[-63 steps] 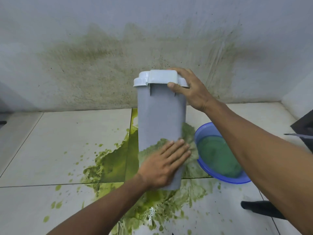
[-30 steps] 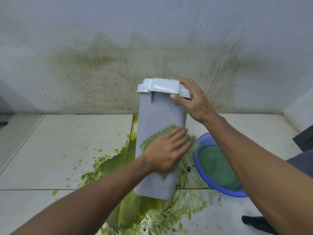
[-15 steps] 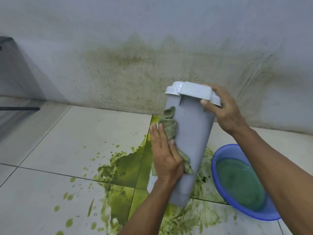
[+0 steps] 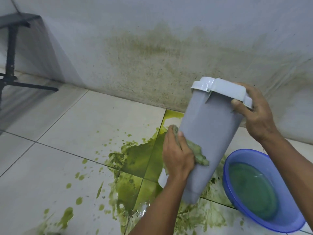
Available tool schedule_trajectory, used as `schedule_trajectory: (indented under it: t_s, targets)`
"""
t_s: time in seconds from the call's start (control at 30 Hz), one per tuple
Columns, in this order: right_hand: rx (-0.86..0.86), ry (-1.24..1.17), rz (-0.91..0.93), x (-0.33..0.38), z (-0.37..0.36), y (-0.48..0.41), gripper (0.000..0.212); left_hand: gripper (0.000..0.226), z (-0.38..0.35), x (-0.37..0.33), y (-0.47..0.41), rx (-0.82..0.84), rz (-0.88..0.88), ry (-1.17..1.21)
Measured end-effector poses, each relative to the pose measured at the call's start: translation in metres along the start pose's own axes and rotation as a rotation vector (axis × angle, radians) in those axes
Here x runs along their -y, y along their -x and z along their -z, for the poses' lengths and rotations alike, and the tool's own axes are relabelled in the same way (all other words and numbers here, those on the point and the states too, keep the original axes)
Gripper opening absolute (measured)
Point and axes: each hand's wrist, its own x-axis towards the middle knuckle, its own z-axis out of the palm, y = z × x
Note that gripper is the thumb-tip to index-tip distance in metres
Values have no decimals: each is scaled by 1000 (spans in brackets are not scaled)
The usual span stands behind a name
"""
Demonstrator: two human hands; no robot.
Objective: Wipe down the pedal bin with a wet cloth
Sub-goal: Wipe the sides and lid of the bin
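Observation:
The grey pedal bin (image 4: 210,138) stands tilted to the right on the tiled floor, lid at the top. My right hand (image 4: 254,112) grips the lid's right rim, thumb on the front. My left hand (image 4: 177,155) holds a green-stained wet cloth (image 4: 196,153) against the bin's left side, about halfway down. Part of the cloth sticks out above and below my fingers. A white part of the bin's base (image 4: 162,178) shows behind my left wrist.
A green liquid spill (image 4: 140,158) spreads over the tiles left of and under the bin. A blue basin (image 4: 240,160) of greenish water sits at the right. The wall behind is stained green. A black metal stand (image 4: 11,53) is at the far left.
My left hand has slid the cloth from the bin's front round to its left side and downward. The bin has tilted further right, and my view has shifted left.

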Motion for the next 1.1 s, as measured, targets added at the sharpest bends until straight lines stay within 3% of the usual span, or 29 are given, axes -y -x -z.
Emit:
schedule_trajectory:
  t_s: [0.1, 0.2, 0.33, 0.6, 0.7, 0.77, 0.93, 1.1]
  targets:
    - [-6, 0, -22, 2, 2, 2, 57, 49, 12, 36, 34, -85, 166, -7]
    - [-7, -10, -12, 7, 1, 6, 59, 65, 17, 57, 54, -183, 338, -13]
    - [-17, 2, 6, 14, -1, 8, 64, 45, 7, 36, 44, -243, 463, -36]
    - [-12, 88, -6, 11, 1, 9, 70, 50, -20, -64, -25, -61, 7, -50]
    - [-13, 100, -18, 11, 2, 8, 72, 56, -20, -56, -27, 36, -146, -68]
    - [-15, 99, -40, 10, 3, 7, 72, 58, -13, -26, -14, 44, -115, -65]
    - [-26, 87, -35, 10, 0, 7, 70, 59, 4, 46, 43, -141, 163, -69]
    - [-2, 62, 27, 15, -1, 20, 65, 54, -2, 36, 63, -286, 271, 11]
